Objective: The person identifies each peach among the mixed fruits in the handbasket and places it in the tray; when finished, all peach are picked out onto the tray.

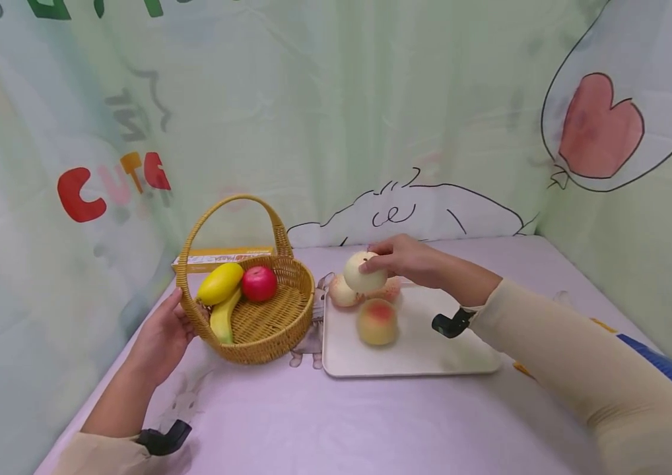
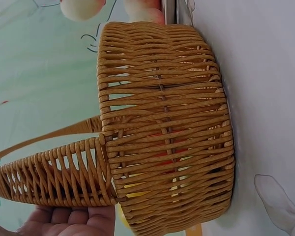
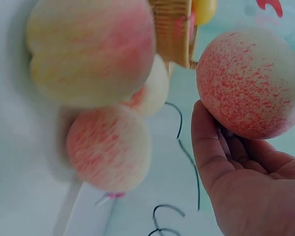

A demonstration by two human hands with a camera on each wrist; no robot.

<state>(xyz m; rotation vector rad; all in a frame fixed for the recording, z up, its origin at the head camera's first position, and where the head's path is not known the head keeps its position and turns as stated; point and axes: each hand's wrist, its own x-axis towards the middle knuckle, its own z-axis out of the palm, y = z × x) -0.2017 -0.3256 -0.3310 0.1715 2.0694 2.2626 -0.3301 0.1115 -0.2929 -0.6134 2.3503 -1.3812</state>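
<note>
My right hand (image 1: 412, 259) pinches a pale round peach (image 1: 361, 274) between thumb and fingers, raised over the tray's back left. In the right wrist view this peach (image 3: 250, 83) shows pink speckles. Below it on the white tray (image 1: 445, 340) lie several peaches, the nearest one (image 1: 378, 322) yellowish with a red top. My left hand (image 1: 160, 335) grips the wicker basket (image 1: 267, 351) at the foot of its handle on the left. Inside the basket are a red apple (image 1: 259, 284), a yellow mango-shaped fruit (image 1: 220, 284) and a banana (image 1: 224, 321). Fingers (image 2: 78, 216) show beneath the handle in the left wrist view.
Behind the basket lies an orange-and-white box (image 1: 205, 260). A blue item (image 1: 669, 369) sits on the table at the right edge, beyond my right forearm. Printed curtains (image 1: 336, 119) enclose the table at the back and sides.
</note>
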